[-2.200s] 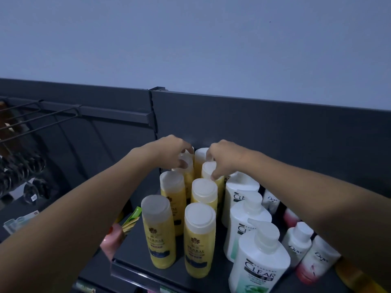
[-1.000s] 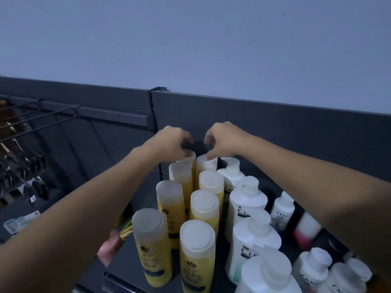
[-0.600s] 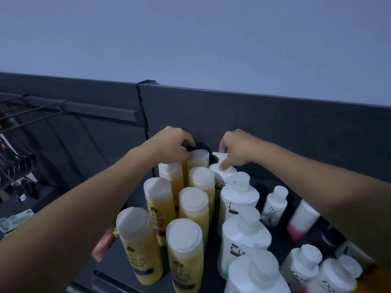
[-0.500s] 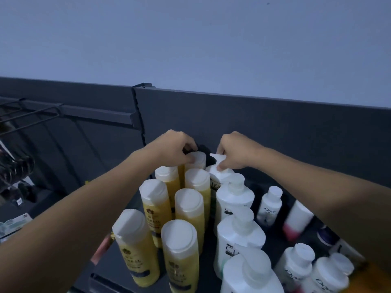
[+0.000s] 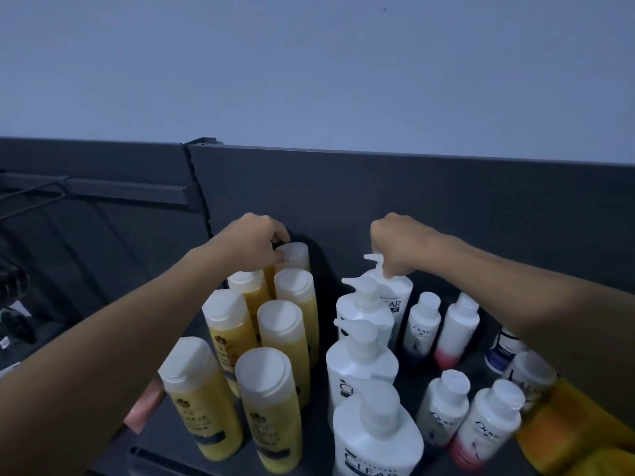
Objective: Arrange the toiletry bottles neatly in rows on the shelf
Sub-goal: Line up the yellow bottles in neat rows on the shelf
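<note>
Front pump bottle (image 5: 378,438) at the shelf's (image 5: 154,455) front edge is cropped below; blurred orange object (image 5: 567,431) at its right corner, cropped too.

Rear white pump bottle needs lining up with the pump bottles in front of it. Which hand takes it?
Right, probably. The right hand pinches the rear pump bottle by its pump head; the left hand grips the rearmost yellow bottle by its cap, across the gap.

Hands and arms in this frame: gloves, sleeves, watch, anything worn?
Nothing worn that shows. The left hand and right hand are bare: no gloves, no rings visible. The left forearm and right forearm are bare to the frame edge: no sleeves, watch, wristband or markings.
</note>
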Available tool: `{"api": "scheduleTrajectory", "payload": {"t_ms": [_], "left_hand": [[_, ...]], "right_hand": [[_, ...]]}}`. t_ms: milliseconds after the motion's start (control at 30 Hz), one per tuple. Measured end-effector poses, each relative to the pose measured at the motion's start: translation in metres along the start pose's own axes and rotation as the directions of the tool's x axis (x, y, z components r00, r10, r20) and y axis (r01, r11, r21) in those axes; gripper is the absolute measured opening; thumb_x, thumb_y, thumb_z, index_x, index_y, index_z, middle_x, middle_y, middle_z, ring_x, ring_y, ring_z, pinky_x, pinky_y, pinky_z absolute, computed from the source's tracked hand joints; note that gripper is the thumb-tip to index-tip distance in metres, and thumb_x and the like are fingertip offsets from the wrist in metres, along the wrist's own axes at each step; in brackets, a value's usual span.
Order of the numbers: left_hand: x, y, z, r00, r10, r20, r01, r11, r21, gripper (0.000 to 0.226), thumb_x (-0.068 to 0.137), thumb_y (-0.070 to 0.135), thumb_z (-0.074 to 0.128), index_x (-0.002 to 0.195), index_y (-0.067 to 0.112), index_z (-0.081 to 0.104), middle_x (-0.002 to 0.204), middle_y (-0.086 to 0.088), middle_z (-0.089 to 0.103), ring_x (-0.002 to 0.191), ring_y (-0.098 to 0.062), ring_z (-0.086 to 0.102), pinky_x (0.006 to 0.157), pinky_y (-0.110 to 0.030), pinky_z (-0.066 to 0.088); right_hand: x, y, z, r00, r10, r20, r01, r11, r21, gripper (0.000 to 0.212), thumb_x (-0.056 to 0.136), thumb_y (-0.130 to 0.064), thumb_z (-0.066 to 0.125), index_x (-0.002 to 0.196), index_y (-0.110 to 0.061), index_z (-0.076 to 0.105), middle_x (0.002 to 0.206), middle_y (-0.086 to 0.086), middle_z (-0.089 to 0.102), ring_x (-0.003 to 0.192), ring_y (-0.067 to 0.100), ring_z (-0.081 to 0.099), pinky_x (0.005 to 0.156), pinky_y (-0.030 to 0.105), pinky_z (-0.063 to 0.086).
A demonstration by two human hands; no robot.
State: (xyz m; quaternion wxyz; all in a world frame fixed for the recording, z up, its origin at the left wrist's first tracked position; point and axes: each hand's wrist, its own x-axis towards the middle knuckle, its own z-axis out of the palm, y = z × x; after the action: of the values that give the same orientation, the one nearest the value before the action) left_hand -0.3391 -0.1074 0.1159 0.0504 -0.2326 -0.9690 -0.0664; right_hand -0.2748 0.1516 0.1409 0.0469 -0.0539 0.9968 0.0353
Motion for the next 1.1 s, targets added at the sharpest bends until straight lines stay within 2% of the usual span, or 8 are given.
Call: {"api": "scheduleTrajectory", "payload": {"t_ms": [133, 267, 400, 567, 800, 933, 1033, 1100], "left_hand": [[-0.005, -0.009, -0.003, 0.999, -0.044, -0.012, 0.044, 0.999, -0.005, 0.036, 0.092, 0.032, 0.066, 0.127, 0.023, 0.066, 0.122, 0.004, 0.068, 0.108, -0.019, 0.063, 0.09, -0.035, 0.054], [-0.01, -0.023, -0.005, 0.993, -0.112, -0.043, 0.112, 0.994, -0.005, 0.033, 0.093, 0.029, 0.061, 0.124, 0.023, 0.068, 0.119, 0.002, 0.07, 0.104, -0.02, 0.063, 0.086, -0.033, 0.055], [-0.014, -0.034, -0.007, 0.986, -0.164, -0.016, 0.163, 0.986, -0.036, 0.035, 0.091, 0.036, 0.062, 0.124, 0.024, 0.068, 0.114, 0.003, 0.071, 0.101, -0.02, 0.064, 0.084, -0.034, 0.055], [-0.009, -0.037, -0.001, 0.975, -0.223, 0.009, 0.223, 0.973, -0.057, 0.039, 0.089, 0.043, 0.063, 0.123, 0.025, 0.067, 0.102, 0.004, 0.066, 0.095, -0.02, 0.063, 0.083, -0.036, 0.057], [0.003, -0.042, 0.001, 0.975, -0.22, 0.036, 0.222, 0.971, -0.087, 0.045, 0.084, 0.048, 0.071, 0.122, 0.025, 0.069, 0.112, 0.003, 0.07, 0.099, -0.018, 0.064, 0.079, -0.029, 0.054], [0.009, -0.041, 0.0, 0.971, -0.238, 0.036, 0.241, 0.964, -0.114, 0.045, 0.076, 0.05, 0.077, 0.114, 0.026, 0.072, 0.105, 0.006, 0.07, 0.093, -0.014, 0.064, 0.07, -0.026, 0.054], [0.013, -0.038, 0.002, 0.963, -0.271, 0.004, 0.268, 0.953, -0.143, 0.046, 0.069, 0.054, 0.08, 0.104, 0.026, 0.074, 0.098, 0.005, 0.07, 0.086, -0.013, 0.064, 0.069, -0.031, 0.059], [0.014, -0.033, 0.004, 0.958, -0.285, -0.021, 0.278, 0.947, -0.158, 0.044, 0.068, 0.051, 0.082, 0.103, 0.025, 0.075, 0.096, 0.004, 0.07, 0.086, -0.015, 0.065, 0.067, -0.031, 0.059]], "right_hand": [[-0.005, 0.007, -0.008, 0.998, -0.005, 0.061, 0.004, 1.0, 0.023, 0.022, 0.076, -0.022, 0.089, 0.086, -0.01, 0.074, 0.088, 0.005, 0.066, 0.083, 0.027, 0.069, 0.061, 0.031, 0.051], [-0.003, -0.006, -0.022, 0.998, -0.058, 0.004, 0.058, 0.998, 0.023, 0.033, 0.075, -0.037, 0.088, 0.087, -0.011, 0.073, 0.088, 0.003, 0.068, 0.083, 0.026, 0.069, 0.066, 0.032, 0.056], [0.016, -0.039, -0.03, 0.965, -0.144, -0.218, 0.184, 0.967, 0.177, 0.034, 0.082, -0.031, 0.085, 0.111, -0.015, 0.075, 0.107, 0.005, 0.072, 0.094, 0.027, 0.069, 0.084, 0.042, 0.061], [0.047, -0.077, -0.018, 0.919, -0.375, -0.124, 0.39, 0.911, 0.133, 0.056, 0.085, -0.019, 0.084, 0.137, -0.015, 0.064, 0.126, 0.004, 0.067, 0.11, 0.023, 0.066, 0.091, 0.036, 0.058], [0.07, -0.092, -0.005, 0.884, -0.459, -0.086, 0.461, 0.887, 0.004, 0.048, 0.085, -0.018, 0.083, 0.13, -0.014, 0.069, 0.124, 0.006, 0.069, 0.112, 0.027, 0.065, 0.092, 0.041, 0.059], [0.067, -0.094, -0.008, 0.876, -0.473, -0.09, 0.457, 0.876, -0.153, 0.02, 0.087, -0.025, 0.08, 0.095, -0.009, 0.071, 0.09, 0.008, 0.07, 0.08, 0.025, 0.068, 0.069, 0.037, 0.06], [0.064, -0.09, -0.01, 0.891, -0.446, -0.084, 0.429, 0.888, -0.165, 0.037, 0.09, -0.033, 0.078, 0.071, -0.015, 0.053, 0.072, 0.003, 0.057, 0.065, 0.019, 0.057, 0.056, 0.031, 0.046], [0.064, -0.087, -0.009, 0.905, -0.419, -0.08, 0.408, 0.905, -0.124, 0.037, 0.09, -0.037, 0.078, 0.073, -0.013, 0.057, 0.073, 0.003, 0.058, 0.065, 0.02, 0.058, 0.055, 0.031, 0.045]]}}
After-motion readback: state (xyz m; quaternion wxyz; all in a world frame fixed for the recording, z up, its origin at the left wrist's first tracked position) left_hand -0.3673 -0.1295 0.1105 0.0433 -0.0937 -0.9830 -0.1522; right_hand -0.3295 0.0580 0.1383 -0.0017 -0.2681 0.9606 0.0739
